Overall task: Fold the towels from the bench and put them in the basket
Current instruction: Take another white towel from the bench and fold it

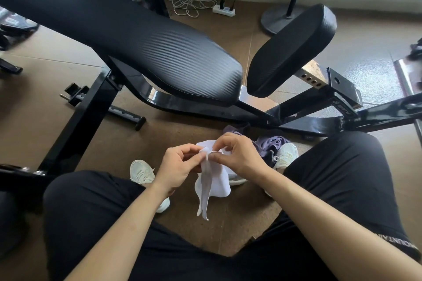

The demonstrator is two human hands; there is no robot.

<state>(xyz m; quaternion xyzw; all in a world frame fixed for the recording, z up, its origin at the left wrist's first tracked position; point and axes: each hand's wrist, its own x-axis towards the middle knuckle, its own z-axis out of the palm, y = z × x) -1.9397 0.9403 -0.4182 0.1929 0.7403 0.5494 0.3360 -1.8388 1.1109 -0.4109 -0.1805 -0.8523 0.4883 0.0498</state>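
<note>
Between the knees, above the floor, left hand (177, 164) and right hand (237, 155) have fingers clamped on the white towel (214, 186) at its top edge, mid-fold; next, match corners, no basket in view.

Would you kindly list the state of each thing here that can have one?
White towel: unfolded, hanging from both hands.
Left hand: pinching the towel's top edge.
Right hand: pinching the same edge.
Purple towel: crumpled on the floor under the bench frame.
Bench: pads bare.
Power strip: plugs inserted.
</note>
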